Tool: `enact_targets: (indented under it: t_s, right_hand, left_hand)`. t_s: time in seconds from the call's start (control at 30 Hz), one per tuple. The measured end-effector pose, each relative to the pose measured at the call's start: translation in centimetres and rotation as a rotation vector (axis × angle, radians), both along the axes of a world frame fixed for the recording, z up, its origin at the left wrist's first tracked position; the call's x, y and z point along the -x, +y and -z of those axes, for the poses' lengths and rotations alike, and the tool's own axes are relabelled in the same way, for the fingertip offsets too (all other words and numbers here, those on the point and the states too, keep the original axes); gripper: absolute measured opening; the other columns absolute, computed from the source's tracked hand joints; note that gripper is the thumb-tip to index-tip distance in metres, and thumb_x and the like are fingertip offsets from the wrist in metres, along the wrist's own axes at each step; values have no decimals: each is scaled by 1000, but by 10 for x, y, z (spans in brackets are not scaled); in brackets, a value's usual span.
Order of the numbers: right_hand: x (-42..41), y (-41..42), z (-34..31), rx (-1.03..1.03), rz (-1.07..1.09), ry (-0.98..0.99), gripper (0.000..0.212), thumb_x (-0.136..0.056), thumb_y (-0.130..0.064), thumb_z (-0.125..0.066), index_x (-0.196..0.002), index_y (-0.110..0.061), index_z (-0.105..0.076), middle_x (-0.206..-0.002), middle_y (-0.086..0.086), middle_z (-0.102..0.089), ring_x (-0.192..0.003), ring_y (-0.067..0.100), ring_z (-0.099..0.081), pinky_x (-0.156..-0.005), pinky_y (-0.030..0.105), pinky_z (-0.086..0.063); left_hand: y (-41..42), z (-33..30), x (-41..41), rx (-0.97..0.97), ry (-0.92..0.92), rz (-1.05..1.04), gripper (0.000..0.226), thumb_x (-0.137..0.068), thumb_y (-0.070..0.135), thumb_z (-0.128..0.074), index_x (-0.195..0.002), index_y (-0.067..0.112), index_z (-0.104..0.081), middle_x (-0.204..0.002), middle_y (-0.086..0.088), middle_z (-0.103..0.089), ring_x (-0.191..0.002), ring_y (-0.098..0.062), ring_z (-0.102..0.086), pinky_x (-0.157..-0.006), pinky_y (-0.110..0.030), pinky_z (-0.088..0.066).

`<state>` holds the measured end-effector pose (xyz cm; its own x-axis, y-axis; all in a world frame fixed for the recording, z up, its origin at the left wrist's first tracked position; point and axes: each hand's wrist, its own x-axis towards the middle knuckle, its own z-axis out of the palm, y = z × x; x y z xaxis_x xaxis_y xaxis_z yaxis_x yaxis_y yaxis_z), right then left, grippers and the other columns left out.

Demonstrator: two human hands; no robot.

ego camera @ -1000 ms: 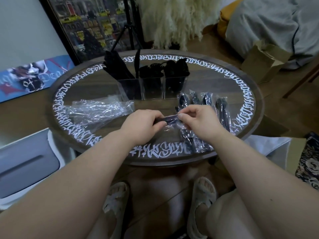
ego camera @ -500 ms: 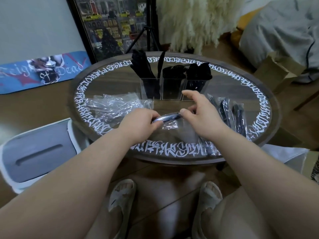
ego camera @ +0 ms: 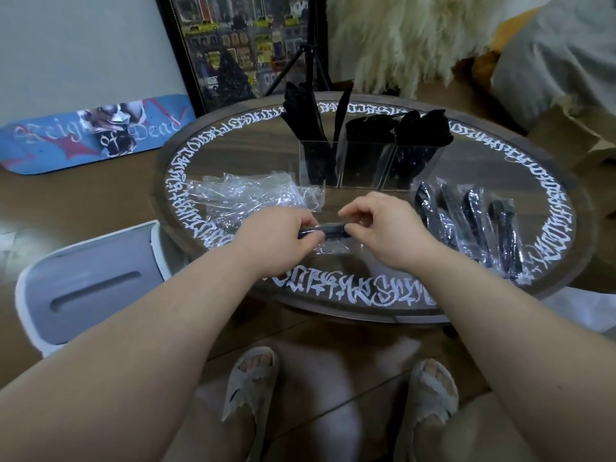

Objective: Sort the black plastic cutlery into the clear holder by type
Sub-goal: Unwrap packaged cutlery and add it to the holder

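A home living room: framed poster [ego camera: 230,45] on the floor, skateboard deck [ego camera: 93,133], fluffy throw [ego camera: 400,35] (cream-coloured).

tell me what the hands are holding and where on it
Both hold one wrapped black cutlery piece above the table: left hand grips its left end, right hand pinches its right end.

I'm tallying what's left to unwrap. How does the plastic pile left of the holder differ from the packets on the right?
The pile of wrappers is crumpled, clear and looks empty; the wrapped cutlery packets each still hold a black piece. The wrappers lie heaped together; the packets lie flat, side by side. Both are clear plastic on the round table.
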<state>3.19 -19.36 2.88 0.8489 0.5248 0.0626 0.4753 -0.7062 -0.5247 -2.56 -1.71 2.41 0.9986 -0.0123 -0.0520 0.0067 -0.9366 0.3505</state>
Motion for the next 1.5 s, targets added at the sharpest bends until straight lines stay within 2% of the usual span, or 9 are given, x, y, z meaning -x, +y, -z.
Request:
enact_targets:
  t_s: [0.33,0.47,0.67,0.77,0.9,1.03,1.13,1.27,1.5]
  right_hand:
    - [-4,7,7,14,-29,5,9,-88,-17,-64,-87,-25,-69,-78,-15,-50,-81,8,-52,-78,22,-40]
    - [-6,1,3,-67,-3,69,10,-86,-13,-66,-84,-22,-68,-78,-14,-58,-73,4,-53,-75,21,-45]
    - [-18,-17,-1,22,220,-124,13,-88,-13,-60,-99,-21,-63,-108,-4,-49,-101,15,-52,-88,25,-39]
    - [-8,-11,-12,-240,176,-262,4,-87,-17,-64,-90,-20,-64,-83,-10,-54,-78,8,-55,-75,25,-44]
    - [-1,-2,-1,-50,41,-168,7,-87,-29,-65,-88,-23,-66,-77,-11,-61,-77,10,-58,-77,35,-52]
    - [5,2,-7,-272,-75,-299,16,-81,-33,-71,-90,-20,-66,-79,-13,-53,-68,-2,-48,-66,19,-44]
    - [12,6,-2,-58,-230,-189,22,-84,-34,-66,-102,-22,-66,-93,-9,-59,-82,3,-55,-74,26,-48]
    - [-1,-1,4,245,7,-172,26,-93,-32,-54,-115,-23,-63,-111,-3,-61,-101,19,-58,-85,36,-50]
    - [-4,-3,3,-52,119,67,12,-91,-20,-60,-95,-21,-71,-84,-10,-66,-85,9,-59,-83,27,-49]
  left_hand:
    - [-7,4,-3,-15,23,38,23,-96,35,-49,-114,23,-55,-100,5,-63,-92,-18,-59,-81,-36,-49]
    - [-7,7,-8,6,39,35,21,-97,37,-47,-104,22,-59,-82,10,-57,-80,-16,-55,-69,-31,-42]
    - [0,5,-6,78,29,-10,15,-98,34,-47,-100,23,-58,-86,6,-61,-75,-9,-55,-63,-26,-42]
    - [0,6,-6,83,29,-21,13,-98,34,-48,-98,24,-57,-84,7,-61,-71,-6,-53,-59,-24,-41]
    - [-4,4,-7,93,15,-20,11,-97,33,-49,-96,25,-56,-83,5,-61,-73,-13,-57,-65,-30,-48]
    - [-3,5,-8,72,2,-41,12,-96,35,-50,-93,24,-54,-80,3,-59,-73,-16,-54,-64,-32,-44]
    - [0,5,-8,86,4,-52,10,-96,33,-52,-92,24,-54,-80,4,-59,-66,-11,-50,-56,-27,-36]
    - [0,4,-7,126,28,-33,13,-97,33,-51,-98,23,-58,-87,3,-63,-54,-5,-50,-51,-22,-39]
    - [2,3,-7,146,-9,-23,17,-97,30,-49,-102,20,-62,-76,11,-56,-65,-4,-52,-58,-23,-38]
